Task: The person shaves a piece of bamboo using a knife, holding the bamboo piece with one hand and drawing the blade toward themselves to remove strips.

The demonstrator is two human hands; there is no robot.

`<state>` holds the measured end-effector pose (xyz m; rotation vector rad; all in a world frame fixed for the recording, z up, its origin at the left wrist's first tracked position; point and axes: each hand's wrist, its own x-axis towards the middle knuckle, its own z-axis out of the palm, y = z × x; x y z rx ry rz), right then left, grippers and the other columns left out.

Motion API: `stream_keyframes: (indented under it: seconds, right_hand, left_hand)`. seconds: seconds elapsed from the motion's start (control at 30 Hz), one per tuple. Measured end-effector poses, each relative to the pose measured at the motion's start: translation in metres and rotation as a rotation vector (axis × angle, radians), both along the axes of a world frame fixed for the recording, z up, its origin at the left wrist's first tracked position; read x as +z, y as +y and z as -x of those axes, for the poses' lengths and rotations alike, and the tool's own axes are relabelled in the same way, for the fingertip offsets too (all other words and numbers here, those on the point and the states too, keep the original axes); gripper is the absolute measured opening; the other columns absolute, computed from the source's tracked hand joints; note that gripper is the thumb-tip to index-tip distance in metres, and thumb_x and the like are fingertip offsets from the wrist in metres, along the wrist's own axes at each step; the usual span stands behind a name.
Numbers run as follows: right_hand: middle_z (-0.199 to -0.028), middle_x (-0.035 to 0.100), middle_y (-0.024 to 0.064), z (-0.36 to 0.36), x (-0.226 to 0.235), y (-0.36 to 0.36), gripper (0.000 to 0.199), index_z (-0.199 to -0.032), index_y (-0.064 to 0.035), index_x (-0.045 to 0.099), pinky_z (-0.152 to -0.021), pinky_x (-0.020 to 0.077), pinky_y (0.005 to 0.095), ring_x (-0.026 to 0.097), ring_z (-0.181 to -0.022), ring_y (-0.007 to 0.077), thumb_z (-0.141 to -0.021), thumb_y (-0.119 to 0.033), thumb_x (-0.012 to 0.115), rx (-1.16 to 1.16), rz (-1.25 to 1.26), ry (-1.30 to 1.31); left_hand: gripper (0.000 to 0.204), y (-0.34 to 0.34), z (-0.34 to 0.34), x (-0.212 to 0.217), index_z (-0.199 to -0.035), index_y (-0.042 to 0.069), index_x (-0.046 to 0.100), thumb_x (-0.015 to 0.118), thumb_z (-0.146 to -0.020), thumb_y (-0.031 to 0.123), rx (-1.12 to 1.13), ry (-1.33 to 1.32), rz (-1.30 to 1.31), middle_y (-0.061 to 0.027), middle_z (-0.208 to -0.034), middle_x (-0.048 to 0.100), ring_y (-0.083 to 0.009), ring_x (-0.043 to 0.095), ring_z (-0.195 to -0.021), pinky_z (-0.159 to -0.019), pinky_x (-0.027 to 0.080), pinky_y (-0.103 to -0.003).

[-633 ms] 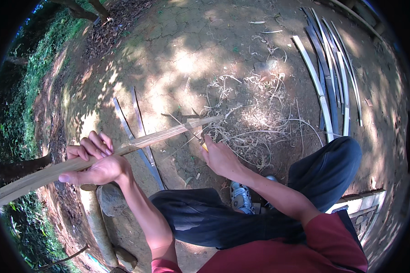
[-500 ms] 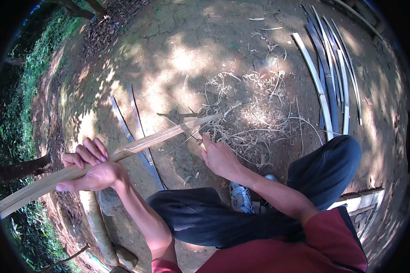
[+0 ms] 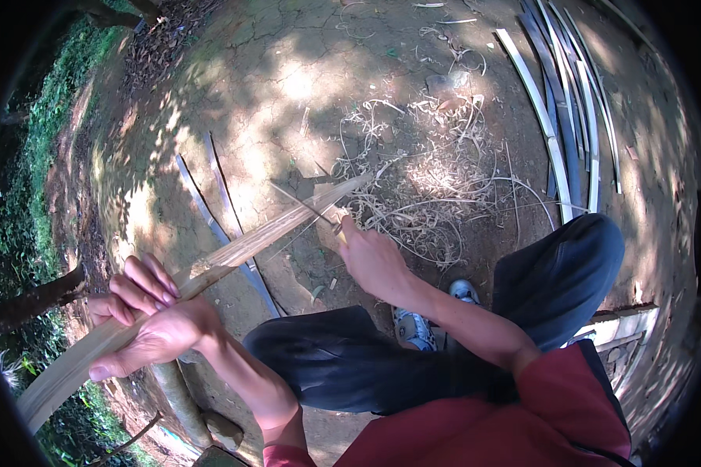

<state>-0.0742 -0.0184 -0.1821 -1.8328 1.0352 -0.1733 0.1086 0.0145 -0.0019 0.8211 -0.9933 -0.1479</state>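
Green undergrowth [image 3: 51, 140] fills the left side, with a dark branch [image 3: 35, 302] reaching in from the edge. The left hand [image 3: 152, 319] is palm up, fingers curled around a long pale strip of wood [image 3: 245, 245], thumb lying along its near side. The strip slants from the near left up to the middle, its narrowed tip over the ground. Below that hand lies a log [image 3: 181, 405]. Two thin dark strips [image 3: 197, 200] lie on the ground beyond, passing beneath the held wood. Further right, a knife [image 3: 300, 201] crosses the strip near its far end; whether its edge bites into the wood is hard to tell. The right hand [image 3: 375, 261] is closed around its yellowish handle. Curled shavings [image 3: 444, 202] are heaped just beyond, and a pair of shoes [image 3: 414, 327] stands nearer. At the far right, long pale and dark slats [image 3: 549, 140] lie side by side past the right knee [image 3: 572, 261].
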Motion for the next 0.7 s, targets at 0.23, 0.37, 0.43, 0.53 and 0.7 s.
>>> stream_keyframes:
  seconds: [0.23,0.37,0.43,0.53,0.7]
  right_hand:
    - [-0.068,0.059,0.0263,0.022,-0.064,-0.012,0.026,-0.104,0.0068,0.047,-0.063,0.0466,0.0513,0.061,-0.069,0.0435,-0.088,-0.013,0.05,-0.081,0.003,-0.008]
    - [-0.068,0.06,0.0254,0.01,-0.036,-0.012,0.028,-0.105,0.0067,0.046,-0.06,0.0457,0.0515,0.06,-0.065,0.0432,-0.087,-0.014,0.051,-0.049,-0.046,-0.065]
    - [-0.068,0.06,0.0258,0.008,-0.064,-0.013,0.03,-0.106,0.0103,0.048,-0.062,0.0485,0.0493,0.062,-0.068,0.0415,-0.087,-0.013,0.05,-0.091,-0.011,-0.052]
    - [-0.07,0.061,0.0259,0.016,-0.078,-0.032,0.03,-0.106,0.0096,0.048,-0.064,0.0486,0.0494,0.062,-0.07,0.0412,-0.087,-0.013,0.05,-0.068,-0.066,0.043]
    - [-0.066,0.059,0.0256,0.007,-0.038,-0.018,0.025,-0.1,0.0051,0.047,-0.061,0.0452,0.0517,0.06,-0.068,0.0439,-0.09,-0.018,0.051,-0.044,-0.083,-0.1]
  left_hand:
    - [0.064,0.001,0.004,0.001,-0.065,0.012,0.033,0.034,-0.084,0.073,-0.071,-0.019,0.007,-0.0016,-0.046,0.033,-0.0107,0.03,-0.04,-0.034,0.026,-0.021]
    - [0.065,0.0,0.0,0.002,-0.064,0.012,0.033,0.036,-0.082,0.074,-0.136,-0.05,-0.03,-0.0005,-0.045,0.033,-0.0099,0.031,-0.04,-0.034,0.027,-0.021]
    - [0.066,-0.002,0.002,0.005,-0.063,0.012,0.033,0.037,-0.081,0.075,-0.162,-0.057,-0.039,-0.0003,-0.045,0.033,-0.0095,0.03,-0.04,-0.034,0.027,-0.021]
    - [0.066,-0.003,0.004,0.007,-0.062,0.012,0.032,0.038,-0.081,0.075,-0.122,-0.011,-0.073,-0.0001,-0.046,0.032,-0.0093,0.03,-0.04,-0.034,0.027,-0.021]
    - [0.066,-0.009,0.01,0.007,-0.063,0.013,0.028,0.036,-0.081,0.076,-0.06,-0.01,-0.063,0.0008,-0.046,0.027,-0.0089,0.024,-0.04,-0.033,0.022,-0.021]
